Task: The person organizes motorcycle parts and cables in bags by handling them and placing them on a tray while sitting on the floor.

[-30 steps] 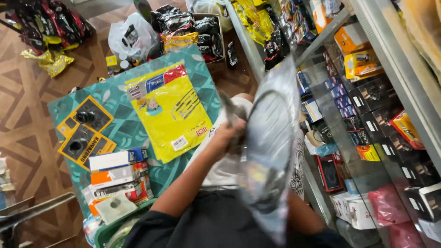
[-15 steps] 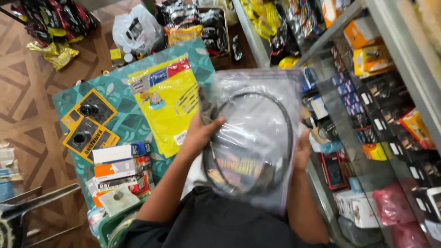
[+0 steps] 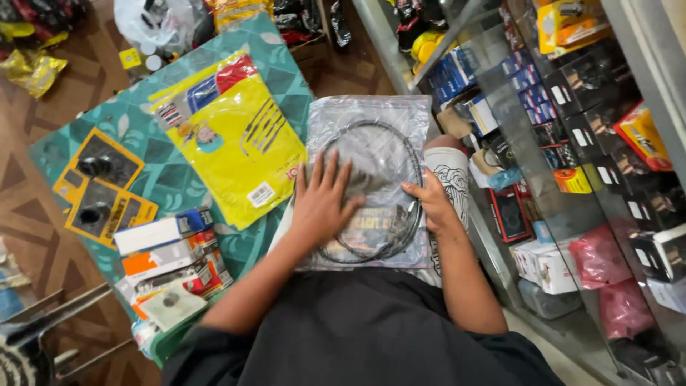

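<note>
A clear plastic bag (image 3: 371, 129) with a coiled black cable inside lies flat on my lap. My left hand (image 3: 323, 204) presses on it palm down, fingers spread, over the coil's left side. My right hand (image 3: 432, 200) holds the bag's right edge near the coil. A knee in pale printed cloth (image 3: 451, 168) shows past the bag's right side.
A teal patterned table (image 3: 153, 182) on the left bears a yellow packet (image 3: 236, 139), two yellow-and-black carded parts (image 3: 100, 189) and stacked small boxes (image 3: 171, 254). Glass shelves (image 3: 572, 143) full of boxed goods stand at the right. Bags litter the wooden floor (image 3: 43, 64) beyond.
The bag was held upright in front of me; it has come down flat onto my lap. My left hand moved from its edge onto its top.
</note>
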